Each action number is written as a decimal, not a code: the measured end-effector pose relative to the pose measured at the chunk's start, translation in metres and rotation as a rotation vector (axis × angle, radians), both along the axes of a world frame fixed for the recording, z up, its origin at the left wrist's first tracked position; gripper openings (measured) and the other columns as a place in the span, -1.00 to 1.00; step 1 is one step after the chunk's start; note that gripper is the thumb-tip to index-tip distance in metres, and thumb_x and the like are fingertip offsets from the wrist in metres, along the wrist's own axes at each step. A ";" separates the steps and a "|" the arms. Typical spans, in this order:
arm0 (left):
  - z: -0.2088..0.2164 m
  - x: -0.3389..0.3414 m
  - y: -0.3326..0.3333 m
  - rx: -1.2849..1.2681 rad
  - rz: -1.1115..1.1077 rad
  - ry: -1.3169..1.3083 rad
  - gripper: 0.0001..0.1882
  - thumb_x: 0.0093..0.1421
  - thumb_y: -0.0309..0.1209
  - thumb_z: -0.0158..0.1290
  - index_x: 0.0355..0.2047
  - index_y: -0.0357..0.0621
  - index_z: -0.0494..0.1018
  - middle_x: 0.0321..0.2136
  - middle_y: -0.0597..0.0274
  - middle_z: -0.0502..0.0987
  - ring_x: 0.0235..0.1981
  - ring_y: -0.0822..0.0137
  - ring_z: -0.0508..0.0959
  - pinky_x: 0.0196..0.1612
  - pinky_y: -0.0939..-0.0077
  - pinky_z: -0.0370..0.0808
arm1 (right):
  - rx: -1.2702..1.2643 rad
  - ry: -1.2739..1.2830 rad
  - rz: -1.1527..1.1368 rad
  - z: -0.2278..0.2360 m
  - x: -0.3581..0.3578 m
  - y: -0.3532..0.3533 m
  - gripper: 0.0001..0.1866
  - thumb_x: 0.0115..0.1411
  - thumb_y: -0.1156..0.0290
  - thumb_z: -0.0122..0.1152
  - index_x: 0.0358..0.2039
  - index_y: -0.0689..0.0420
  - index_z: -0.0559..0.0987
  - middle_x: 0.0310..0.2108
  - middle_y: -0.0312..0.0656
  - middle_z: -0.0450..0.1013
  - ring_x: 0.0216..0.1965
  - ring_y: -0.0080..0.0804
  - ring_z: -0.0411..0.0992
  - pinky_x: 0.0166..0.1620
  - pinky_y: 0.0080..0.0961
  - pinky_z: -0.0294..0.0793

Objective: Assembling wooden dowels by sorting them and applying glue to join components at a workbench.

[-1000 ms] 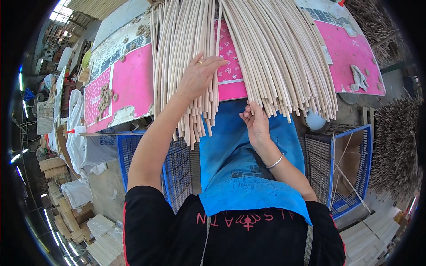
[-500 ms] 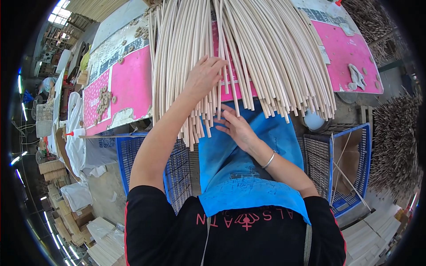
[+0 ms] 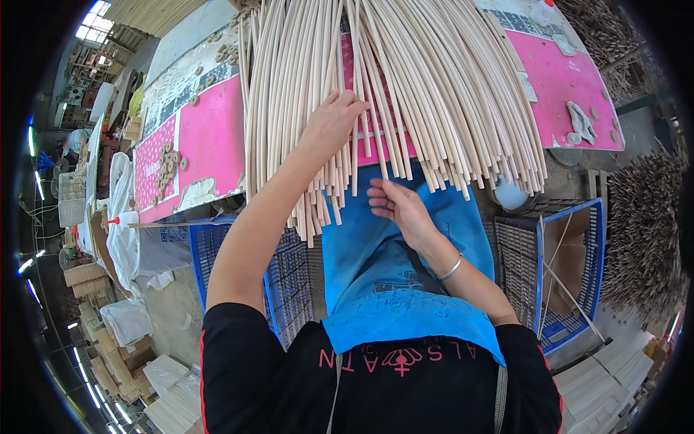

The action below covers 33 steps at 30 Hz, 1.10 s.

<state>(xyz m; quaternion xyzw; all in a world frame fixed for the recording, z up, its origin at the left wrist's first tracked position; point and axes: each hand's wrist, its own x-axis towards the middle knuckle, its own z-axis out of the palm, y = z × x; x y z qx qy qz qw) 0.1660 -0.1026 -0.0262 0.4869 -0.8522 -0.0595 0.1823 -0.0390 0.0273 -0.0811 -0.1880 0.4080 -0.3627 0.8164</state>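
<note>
Left hand (image 3: 334, 121) pressed flat, fingers spread, on a fan of pale sticks (image 3: 434, 87) filling the upper middle of the frame over a pink table (image 3: 210, 145); gripping nothing. Right hand (image 3: 396, 206) just below, at frame centre over a blue apron (image 3: 390, 289), fingers loosely curled, seemingly pinching one stick end, though hard to tell. Sticks' long axes running up-frame, ends toward both hands; right hand nearer the ends. Blue crates (image 3: 571, 282) at lower right and left
</note>
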 end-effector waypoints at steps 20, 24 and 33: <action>-0.053 -0.139 0.067 0.009 0.308 0.594 -0.46 0.28 -0.32 0.02 0.22 -0.32 0.33 0.24 -0.21 0.32 0.35 -0.25 0.20 0.48 -0.12 -0.03 | -1.280 0.856 0.286 0.080 -0.003 -0.119 -0.79 0.32 0.49 0.15 -0.08 0.23 0.63 -0.18 -0.22 0.57 -0.15 -0.36 0.54 -0.08 -0.47 0.53; -0.060 -0.147 0.087 -0.019 0.330 0.513 -0.45 0.21 -0.44 0.09 0.21 -0.35 0.32 0.15 -0.24 0.35 0.28 -0.24 0.27 0.39 -0.06 0.16 | -1.778 1.013 0.596 0.054 0.024 -0.160 -0.83 0.18 0.52 0.19 -0.21 0.14 0.64 -0.08 -0.22 0.55 0.11 -0.23 0.44 0.21 -0.26 0.40; -0.028 -0.141 0.132 0.140 0.279 0.583 -0.39 0.26 -0.54 0.02 0.33 -0.35 0.22 0.34 -0.28 0.16 0.37 -0.24 0.19 0.43 0.00 0.15 | -1.997 1.109 0.658 0.042 0.025 -0.171 -0.77 0.19 0.49 0.17 -0.13 0.05 0.61 0.01 -0.29 0.51 0.16 -0.28 0.40 0.30 -0.21 0.30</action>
